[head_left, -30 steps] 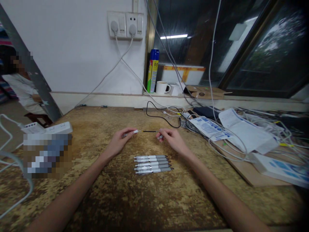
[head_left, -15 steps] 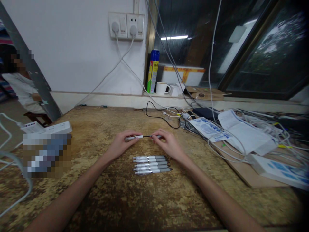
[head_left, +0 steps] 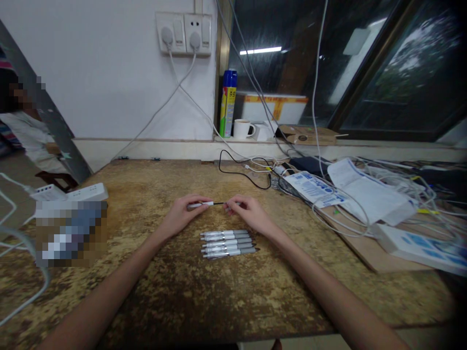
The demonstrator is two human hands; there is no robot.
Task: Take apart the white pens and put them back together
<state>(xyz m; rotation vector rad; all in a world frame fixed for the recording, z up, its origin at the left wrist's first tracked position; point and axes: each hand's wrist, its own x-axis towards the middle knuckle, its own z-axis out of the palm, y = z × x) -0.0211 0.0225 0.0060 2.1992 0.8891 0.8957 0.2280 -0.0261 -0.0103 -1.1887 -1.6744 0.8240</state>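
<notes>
My left hand [head_left: 181, 214] is closed around the white pen barrel [head_left: 208, 204], thumb and fingers pinching it. A thin dark refill [head_left: 218, 203] spans the gap between that barrel and my right hand [head_left: 250, 212]. My right fingertips pinch the pen's front part, a greyish piece mostly covered by the fingers. Just below both hands, several white pens with grey grips [head_left: 228, 243] lie side by side on the worn wooden table [head_left: 182, 291], their tips toward the right.
At the left are a white power strip [head_left: 87, 192] and a pixelated object [head_left: 71, 233]. Tangled cables, papers [head_left: 317, 188] and a white box [head_left: 423, 248] crowd the right side. A spray can [head_left: 228, 104] and a mug [head_left: 242, 129] stand on the sill. A person [head_left: 29, 131] sits far left.
The view has shifted slightly. Both hands keep their pinch on the pen parts, with the dark refill still showing between them. The row of pens has not visibly changed.
</notes>
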